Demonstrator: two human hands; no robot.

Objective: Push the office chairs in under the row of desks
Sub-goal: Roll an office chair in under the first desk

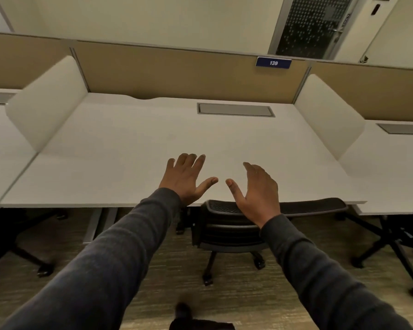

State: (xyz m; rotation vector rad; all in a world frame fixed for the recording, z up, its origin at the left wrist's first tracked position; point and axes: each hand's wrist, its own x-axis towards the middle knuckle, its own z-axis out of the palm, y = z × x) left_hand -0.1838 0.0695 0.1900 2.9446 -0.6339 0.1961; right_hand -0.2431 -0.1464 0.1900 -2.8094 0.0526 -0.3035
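Hands hung spread and empty at mid-frame: the left hand [185,178] and right hand [258,190], both splayed wide, gripping nothing. Just below them sat the chair [227,231], its backrest top against the desk [129,148] edge, running left to right. It lay nearer the right hand, and looked already tucked in.

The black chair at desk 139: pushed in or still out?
Pushed in: the chair has its backrest against the desk edge, seat hidden beneath; neither hand touches it.
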